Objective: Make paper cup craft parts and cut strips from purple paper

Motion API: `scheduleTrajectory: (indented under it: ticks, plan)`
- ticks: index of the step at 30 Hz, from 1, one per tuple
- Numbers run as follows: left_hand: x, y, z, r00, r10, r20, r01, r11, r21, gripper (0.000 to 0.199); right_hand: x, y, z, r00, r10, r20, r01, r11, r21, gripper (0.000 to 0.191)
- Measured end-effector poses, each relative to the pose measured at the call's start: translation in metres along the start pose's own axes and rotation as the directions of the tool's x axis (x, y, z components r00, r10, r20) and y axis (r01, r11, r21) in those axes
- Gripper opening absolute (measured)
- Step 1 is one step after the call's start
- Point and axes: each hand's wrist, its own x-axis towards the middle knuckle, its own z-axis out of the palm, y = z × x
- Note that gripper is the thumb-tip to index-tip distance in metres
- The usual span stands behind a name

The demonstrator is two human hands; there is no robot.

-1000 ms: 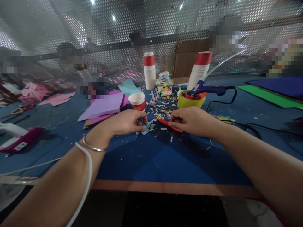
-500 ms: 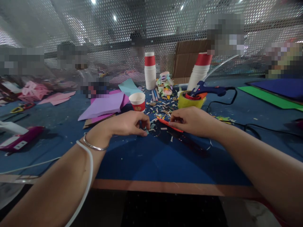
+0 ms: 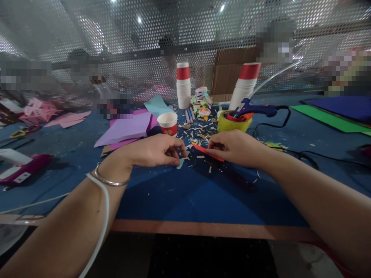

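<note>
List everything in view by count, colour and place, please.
Tape roll: 1, yellow, right
Glue gun: 1, navy, on roll
Slim tool: 1, orange, centre
Cup: 1, red-white, centre
Cup stacks: 2, red-white, back
Markers: several, mixed, back
Scraps: many, mixed, centre
Sheets: many, mixed, both sides
Papercraft: 1, pink, left
Unclear device: 1, purple-white, left
Cardboard panel: 1, brown, back
Screen: 1, grey, behind
Table: 1, blue, below
Bracelet: 1, silver, left wrist
Left hand: 1, bare, at scraps
Right hand: 1, bare, on tool
</note>
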Motion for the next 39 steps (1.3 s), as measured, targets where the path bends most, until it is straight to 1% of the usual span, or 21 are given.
scheduleTrajectory:
  ticks: [4, 6, 8, 10, 11, 13, 15, 17, 20, 23, 27, 30, 33, 39]
  plan:
    - [0.002, 0.000, 0.000, 0.997, 0.001, -0.073, 0.003, 0.998, 0.062, 0.020, 0.000, 0.000, 0.000, 1.000, -0.015, -0.010, 0.015, 1.000, -0.001, 0.020]
    - [0.003, 0.000, 0.001, 0.998, 0.003, -0.064, 0.001, 0.998, 0.059, 0.020, 0.000, 0.000, 0.000, 1.000, -0.014, -0.006, 0.014, 1.000, -0.003, 0.020]
    - [0.004, 0.001, 0.004, 0.999, 0.036, -0.021, -0.036, 0.999, 0.005, 0.020, 0.000, 0.001, 0.000, 1.000, -0.009, -0.003, 0.009, 1.000, -0.007, 0.019]
    - [0.005, 0.002, 0.006, 0.996, 0.095, 0.002, -0.094, 0.993, -0.064, 0.019, 0.001, 0.001, 0.000, 1.000, -0.021, -0.011, 0.021, 1.000, -0.019, 0.018]
    - [0.005, 0.002, 0.007, 0.993, 0.121, -0.007, -0.121, 0.989, -0.090, 0.020, 0.001, 0.002, 0.001, 0.999, -0.030, -0.016, 0.030, 0.999, -0.026, 0.018]
    - [0.006, 0.001, 0.008, 0.988, 0.143, -0.066, -0.150, 0.983, -0.104, 0.022, 0.001, 0.001, 0.000, 0.999, -0.037, -0.016, 0.036, 0.999, -0.035, 0.017]
    - [0.007, -0.001, 0.007, 0.978, 0.130, -0.162, -0.139, 0.989, -0.042, 0.022, 0.001, -0.001, 0.000, 1.000, -0.028, -0.004, 0.028, 0.999, -0.025, 0.017]
    - [0.009, -0.004, 0.006, 0.961, 0.124, -0.246, -0.108, 0.991, 0.077, 0.021, 0.001, -0.002, -0.001, 1.000, -0.008, 0.007, 0.008, 1.000, -0.008, 0.017]
    - [0.011, -0.009, 0.005, 0.947, 0.122, -0.298, -0.060, 0.976, 0.209, 0.021, 0.000, -0.004, -0.002, 1.000, 0.013, 0.009, -0.013, 1.000, 0.010, 0.019]
    - [0.013, -0.012, 0.007, 0.950, 0.128, -0.286, -0.046, 0.960, 0.275, 0.024, 0.000, -0.004, -0.002, 1.000, 0.009, 0.008, -0.009, 1.000, 0.016, 0.020]
    - [0.017, -0.015, 0.010, 0.952, 0.149, -0.266, -0.037, 0.922, 0.386, 0.022, -0.001, -0.003, -0.001, 1.000, 0.010, 0.008, -0.010, 1.000, 0.015, 0.020]
    - [0.019, -0.016, 0.010, 0.961, 0.120, -0.249, -0.016, 0.924, 0.382, 0.026, -0.001, -0.002, -0.001, 1.000, -0.009, 0.003, 0.009, 1.000, 0.018, 0.021]
    - [0.020, -0.017, 0.010, 0.964, 0.117, -0.241, -0.017, 0.925, 0.381, 0.028, -0.001, -0.001, -0.001, 1.000, -0.020, -0.011, 0.021, 1.000, 0.019, 0.021]
    - [0.023, -0.020, 0.013, 0.953, 0.101, -0.286, 0.013, 0.929, 0.369, 0.030, -0.001, -0.001, -0.001, 0.999, -0.030, -0.027, 0.031, 0.999, 0.024, 0.020]
